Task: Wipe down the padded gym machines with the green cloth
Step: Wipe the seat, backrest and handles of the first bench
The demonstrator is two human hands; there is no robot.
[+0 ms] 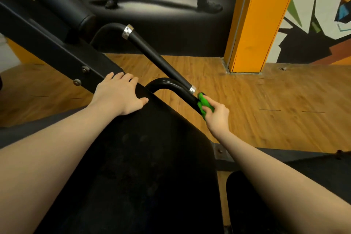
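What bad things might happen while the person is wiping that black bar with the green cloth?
1. The green cloth is bunched small in the right hand, so it might slip out and fall on the wooden floor.
2. The handle sticks out just above that hand; knuckles could bump its metal end.
3. The left hand rests on the edge of the black pad; leaning harder, it might slide off.

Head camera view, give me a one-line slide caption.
Right hand wipes a black metal handle bar with a crumpled green cloth; left hand rests on the black padded seat.
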